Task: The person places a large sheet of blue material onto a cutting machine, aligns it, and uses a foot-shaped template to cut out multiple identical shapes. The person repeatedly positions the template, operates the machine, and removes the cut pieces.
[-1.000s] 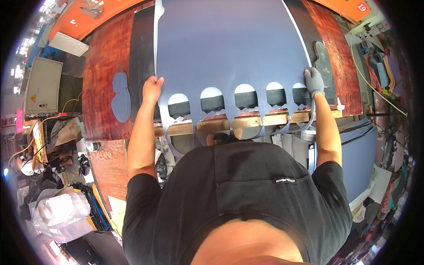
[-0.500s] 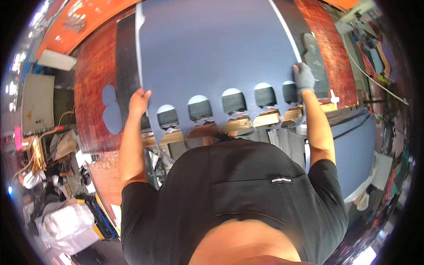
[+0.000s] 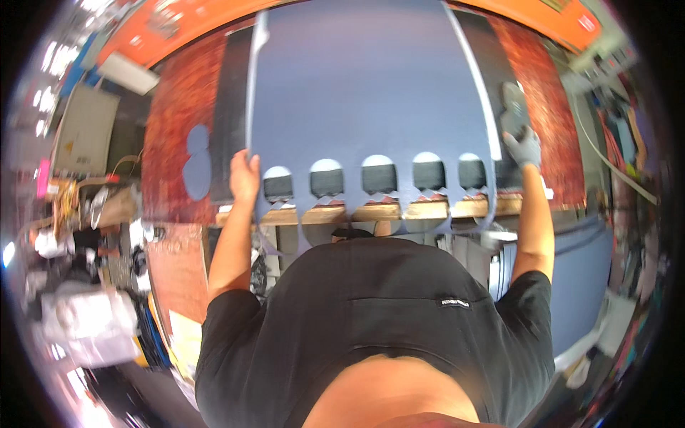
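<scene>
A large blue-grey sheet (image 3: pixel 371 85) lies on the table, with a row of rounded cut-outs along its near edge. My bare left hand (image 3: pixel 245 175) is closed at the sheet's left edge, its fingers pinching the border. At the right, beyond the sheet's white side strip, lies a grey sole-shaped cutting die (image 3: pixel 514 103). My gloved right hand (image 3: pixel 526 148) is on the die's near end, thumb on one side and fingers on the other. Blue sole-shaped cut pieces (image 3: pixel 197 175) rest on the left part of the table.
Beneath the sheet is a black board (image 3: pixel 230 114) on a reddish worn tabletop (image 3: pixel 178 100). A wooden strip (image 3: pixel 378 212) runs along the near edge. An orange machine beam (image 3: pixel 207 28) spans the far side. More blue sheets (image 3: pixel 581 278) hang or stand at lower right.
My right hand has let go of the sheet's right edge and moved right onto the cutting die. My left hand stays at the left edge. The view has shifted slightly.
</scene>
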A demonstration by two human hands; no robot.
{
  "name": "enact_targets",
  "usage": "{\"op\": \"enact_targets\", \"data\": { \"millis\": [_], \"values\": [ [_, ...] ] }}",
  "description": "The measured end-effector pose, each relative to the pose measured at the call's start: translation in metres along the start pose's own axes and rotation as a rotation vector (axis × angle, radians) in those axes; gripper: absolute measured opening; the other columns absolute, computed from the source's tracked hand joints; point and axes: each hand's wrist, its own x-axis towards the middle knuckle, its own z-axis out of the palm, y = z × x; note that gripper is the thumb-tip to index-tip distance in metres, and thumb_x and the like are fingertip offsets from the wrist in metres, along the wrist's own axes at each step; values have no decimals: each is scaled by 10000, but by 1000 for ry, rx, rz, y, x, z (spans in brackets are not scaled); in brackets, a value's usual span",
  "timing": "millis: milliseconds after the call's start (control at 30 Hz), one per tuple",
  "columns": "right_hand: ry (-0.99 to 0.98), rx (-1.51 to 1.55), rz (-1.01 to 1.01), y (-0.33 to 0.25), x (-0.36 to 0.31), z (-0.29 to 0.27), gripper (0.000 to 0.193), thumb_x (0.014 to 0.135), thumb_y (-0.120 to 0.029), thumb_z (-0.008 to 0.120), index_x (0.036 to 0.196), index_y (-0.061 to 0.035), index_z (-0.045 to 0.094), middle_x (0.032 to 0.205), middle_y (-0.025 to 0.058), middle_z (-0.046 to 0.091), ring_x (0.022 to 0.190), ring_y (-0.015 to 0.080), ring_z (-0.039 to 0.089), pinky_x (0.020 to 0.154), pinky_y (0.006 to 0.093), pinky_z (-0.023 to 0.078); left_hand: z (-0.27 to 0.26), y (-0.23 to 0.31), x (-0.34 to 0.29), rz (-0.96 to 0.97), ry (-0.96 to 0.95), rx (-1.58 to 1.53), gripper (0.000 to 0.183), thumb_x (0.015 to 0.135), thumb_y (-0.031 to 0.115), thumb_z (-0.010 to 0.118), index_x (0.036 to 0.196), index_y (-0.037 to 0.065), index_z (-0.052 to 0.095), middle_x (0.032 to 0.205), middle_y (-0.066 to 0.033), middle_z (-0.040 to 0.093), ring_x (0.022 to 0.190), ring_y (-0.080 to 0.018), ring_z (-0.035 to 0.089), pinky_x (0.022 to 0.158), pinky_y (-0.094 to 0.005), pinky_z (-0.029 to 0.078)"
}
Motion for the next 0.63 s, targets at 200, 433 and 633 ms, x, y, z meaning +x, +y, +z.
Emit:
{"op": "enact_targets", "data": {
  "millis": [200, 433, 633],
  "values": [
    [-115, -99, 82, -20, 45, 9, 979, 628, -597, 692, 1420, -151, 329, 1448, 235, 279, 1275, 409, 380, 1027, 453, 360, 3, -16, -16, -1, -3, -259, 319, 858, 166, 613, 1155, 70, 544, 1017, -149, 552, 923, -299, 558, 827, -374, 449],
    [-108, 336, 55, -19, 69, 7, 816, 663, -457, 704, 1317, -55, 430, 1247, 186, 494, 1091, 313, 530, 913, 408, 437, 1, -24, -15, -34, -98, -485, 351, 837, 162, 652, 1165, 76, 558, 1012, -116, 542, 858, -223, 554, 778, -332, 458],
    [-184, 1104, -8, -42, 54, 10, 716, 770, -331, 706, 1340, -28, 397, 1150, 113, 548, 968, 186, 546, 844, 306, 448, -13, -29, -12, 4, -245, -487, 379, 832, 170, 657, 1187, 82, 556, 1023, -100, 522, 811, -199, 516, 768, -295, 448]
  ]
}}
